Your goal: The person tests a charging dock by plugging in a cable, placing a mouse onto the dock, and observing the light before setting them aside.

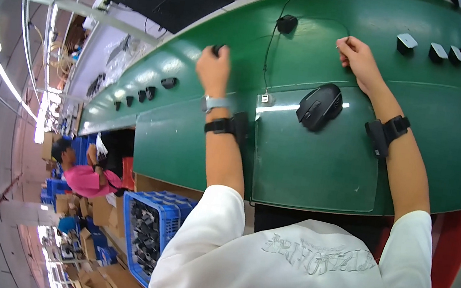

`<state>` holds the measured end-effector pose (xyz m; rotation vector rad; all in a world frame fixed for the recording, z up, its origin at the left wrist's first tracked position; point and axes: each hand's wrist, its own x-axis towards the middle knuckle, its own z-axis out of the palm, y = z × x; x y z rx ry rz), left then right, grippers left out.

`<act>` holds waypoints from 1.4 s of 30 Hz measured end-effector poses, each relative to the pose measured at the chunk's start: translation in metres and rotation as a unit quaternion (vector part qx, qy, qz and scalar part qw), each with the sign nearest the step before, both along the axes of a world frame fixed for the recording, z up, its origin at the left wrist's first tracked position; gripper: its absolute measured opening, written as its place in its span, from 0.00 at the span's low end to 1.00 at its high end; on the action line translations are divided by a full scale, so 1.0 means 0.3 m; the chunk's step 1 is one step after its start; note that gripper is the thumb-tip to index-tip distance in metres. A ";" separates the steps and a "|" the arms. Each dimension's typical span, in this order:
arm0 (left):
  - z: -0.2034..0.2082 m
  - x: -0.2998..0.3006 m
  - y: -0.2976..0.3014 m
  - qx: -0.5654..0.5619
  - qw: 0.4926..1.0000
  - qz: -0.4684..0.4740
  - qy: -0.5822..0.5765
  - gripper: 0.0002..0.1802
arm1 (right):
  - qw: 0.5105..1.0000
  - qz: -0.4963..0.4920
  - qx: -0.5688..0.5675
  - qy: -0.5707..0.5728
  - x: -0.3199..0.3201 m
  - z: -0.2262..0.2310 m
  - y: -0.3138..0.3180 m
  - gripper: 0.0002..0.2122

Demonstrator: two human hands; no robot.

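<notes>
Green counter, where I log: one black mouse, long axis slanting away rightward, bodyward of the nearer right hand, fingers pinching seemingly a thin cord; left hand clenched round a small dark piece.

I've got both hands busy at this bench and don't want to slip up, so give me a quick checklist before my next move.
1. Left hand has the small black part: ok, held at the fingertips.
2. Small black part fully visible: not ok, the fingers cover much of it.
3. Right hand has the thin cable: ok, it appears pinched at the fingertips.
4. Mouse clear of both hands: ok, resting on the clear sheet.
5. Pale plug clear of both hands: ok.
6. Mouse switched on: cannot tell.
</notes>
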<state>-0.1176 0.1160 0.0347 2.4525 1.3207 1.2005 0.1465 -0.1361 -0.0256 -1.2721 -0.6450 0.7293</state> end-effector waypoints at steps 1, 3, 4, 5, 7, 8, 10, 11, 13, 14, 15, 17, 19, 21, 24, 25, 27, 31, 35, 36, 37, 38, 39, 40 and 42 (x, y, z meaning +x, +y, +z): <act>-0.051 -0.090 0.085 0.015 0.998 0.050 0.042 0.23 | 1.000 0.006 -0.001 0.006 -0.011 0.009 0.012 0.09; -0.133 -0.253 0.213 0.022 0.987 0.115 0.110 0.24 | 0.999 0.006 0.030 0.014 -0.033 0.031 0.041 0.10; -0.143 -0.249 0.202 0.004 0.983 0.119 0.138 0.26 | 0.999 0.004 0.042 0.017 -0.027 0.026 0.033 0.10; -0.153 -0.224 0.203 0.005 0.984 0.114 0.139 0.26 | 0.999 -0.006 0.043 0.025 -0.024 0.022 0.030 0.10; -0.162 -0.160 0.186 0.121 0.961 0.156 0.192 0.25 | 0.997 -0.008 0.049 0.052 -0.016 0.022 0.008 0.09; -0.130 -0.090 0.176 0.144 0.980 0.060 0.123 0.22 | 0.995 -0.005 0.059 0.077 -0.015 0.025 0.003 0.07; -0.030 0.148 0.122 0.144 0.983 -0.116 0.021 0.18 | 0.997 0.026 0.039 0.058 0.010 0.013 -0.011 0.07; 0.016 0.280 0.065 0.120 0.974 -0.193 -0.005 0.16 | 0.997 0.065 0.015 0.043 0.012 -0.006 -0.025 0.06; 0.086 0.492 0.020 0.034 0.954 -0.298 0.020 0.17 | 0.993 0.118 -0.002 0.009 -0.015 0.028 -0.032 0.06; 0.101 0.554 0.061 0.026 0.953 -0.277 0.120 0.18 | 0.984 0.175 -0.007 -0.036 -0.038 0.071 -0.013 0.05; 0.102 0.604 0.089 0.017 0.941 -0.257 0.217 0.20 | 0.983 0.179 0.001 -0.038 -0.052 0.088 0.004 0.05; 0.028 0.686 0.053 0.054 0.892 -0.222 0.390 0.21 | 0.983 0.178 0.004 -0.046 -0.033 0.056 -0.002 0.06; -0.023 0.703 0.049 0.078 0.858 -0.206 0.463 0.20 | 0.987 0.159 0.016 -0.028 -0.035 0.043 0.003 0.06; -0.034 0.695 0.069 0.030 0.849 -0.193 0.491 0.19 | 0.986 0.163 0.030 -0.009 -0.040 0.036 0.020 0.06; -0.037 0.686 0.033 0.007 0.844 -0.211 0.494 0.20 | 0.987 0.155 0.025 -0.044 -0.030 0.008 0.004 0.07; -0.029 0.684 0.025 0.006 0.855 -0.202 0.478 0.21 | 0.986 0.160 0.025 -0.046 -0.031 0.016 -0.001 0.07; -0.026 0.659 0.000 -0.001 0.862 -0.182 0.473 0.21 | 0.987 0.152 0.027 -0.050 -0.034 0.031 -0.010 0.07; 0.013 0.632 -0.009 -0.041 0.842 -0.209 0.496 0.25 | 0.988 0.134 0.029 -0.070 -0.029 0.018 -0.007 0.07; 0.045 0.556 0.036 -0.047 0.862 -0.294 0.410 0.27 | 0.986 0.138 0.062 -0.075 -0.054 0.048 0.008 0.05; 0.061 0.522 0.060 -0.038 0.898 -0.301 0.319 0.27 | 0.985 0.149 0.065 -0.063 -0.069 0.069 0.015 0.05; 0.061 0.542 -0.018 -0.081 0.911 -0.359 0.188 0.25 | 0.988 0.135 0.049 -0.054 -0.041 0.030 -0.021 0.05; 0.081 0.522 -0.014 -0.130 0.932 -0.329 0.081 0.21 | 0.989 0.126 0.052 -0.059 -0.039 0.039 -0.014 0.05; 0.081 0.491 -0.023 -0.199 0.925 -0.321 -0.039 0.18 | 0.990 0.118 0.055 -0.064 -0.044 0.046 -0.008 0.05; 0.089 0.478 -0.061 -0.266 0.899 -0.311 -0.157 0.15 | 0.990 0.116 0.051 -0.061 -0.033 0.028 -0.006 0.05; 0.083 0.460 -0.169 -0.378 0.818 -0.341 -0.268 0.14 | 0.996 0.073 0.030 -0.038 -0.006 -0.006 -0.014 0.05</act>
